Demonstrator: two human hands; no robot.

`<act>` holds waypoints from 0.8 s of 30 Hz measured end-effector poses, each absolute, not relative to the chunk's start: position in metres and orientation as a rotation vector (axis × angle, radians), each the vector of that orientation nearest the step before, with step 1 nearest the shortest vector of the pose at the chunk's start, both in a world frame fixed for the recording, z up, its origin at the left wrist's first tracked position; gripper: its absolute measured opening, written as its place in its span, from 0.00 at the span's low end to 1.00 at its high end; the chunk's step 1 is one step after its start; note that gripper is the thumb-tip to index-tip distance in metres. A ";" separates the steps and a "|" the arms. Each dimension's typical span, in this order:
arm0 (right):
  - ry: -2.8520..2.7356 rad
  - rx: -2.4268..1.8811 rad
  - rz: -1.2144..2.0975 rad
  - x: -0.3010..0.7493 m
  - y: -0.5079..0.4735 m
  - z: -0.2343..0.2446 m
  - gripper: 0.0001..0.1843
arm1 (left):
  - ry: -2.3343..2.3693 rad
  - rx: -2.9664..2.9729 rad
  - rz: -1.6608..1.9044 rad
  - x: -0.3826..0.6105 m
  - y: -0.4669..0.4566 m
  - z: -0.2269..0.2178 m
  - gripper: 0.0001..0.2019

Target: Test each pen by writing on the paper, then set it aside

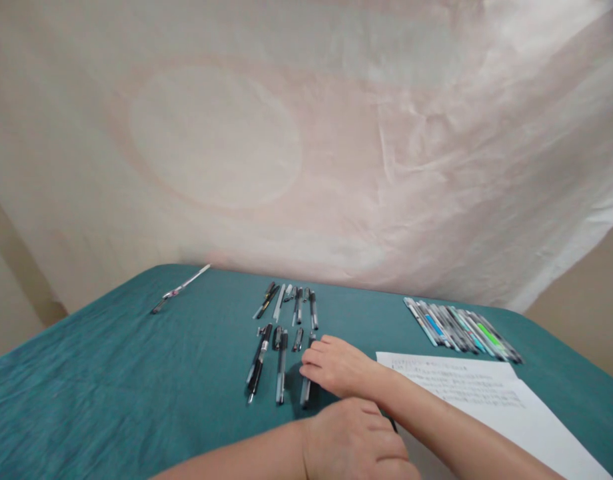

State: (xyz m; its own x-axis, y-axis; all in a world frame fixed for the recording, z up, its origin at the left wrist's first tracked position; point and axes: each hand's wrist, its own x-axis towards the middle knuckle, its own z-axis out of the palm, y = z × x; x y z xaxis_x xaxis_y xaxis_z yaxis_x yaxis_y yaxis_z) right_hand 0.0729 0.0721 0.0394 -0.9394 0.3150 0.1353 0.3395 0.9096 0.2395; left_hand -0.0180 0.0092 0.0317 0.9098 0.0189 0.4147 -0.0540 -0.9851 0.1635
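Observation:
My right hand (336,365) reaches in from the lower right, its bent fingers on a grey pen (305,392) with a dark end just beyond the fingertips. Closer to me, my left hand (361,440) is curled with its knuckles up, below my right wrist and over the paper's edge. A small dark tip shows beside its fingers; what it holds is hidden. Left of my right hand lie another uncapped pen (281,373), a black pen (259,367) and small dark caps (298,340). A second row of pens and caps (297,307) lies behind them.
Printed white sheets (541,427) lie at the right under my right forearm. Behind them is a row of several pens (461,328). A lone pen-like stick (181,289) lies at the far left of the green cloth (111,387). A pale curtain (336,167) hangs behind the table.

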 end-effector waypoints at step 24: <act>-2.643 -0.610 -0.640 0.133 0.063 0.032 0.12 | 0.984 1.596 1.477 -0.015 0.022 0.026 0.11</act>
State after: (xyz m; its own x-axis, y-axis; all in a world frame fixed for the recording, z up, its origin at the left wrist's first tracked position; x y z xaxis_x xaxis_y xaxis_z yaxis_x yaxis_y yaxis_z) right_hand 0.1330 0.0627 0.0322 -0.8451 0.3226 0.4263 0.4818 0.8052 0.3458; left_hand -0.0149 0.0218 0.0262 0.0448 0.9005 0.4325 0.0522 -0.4344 0.8992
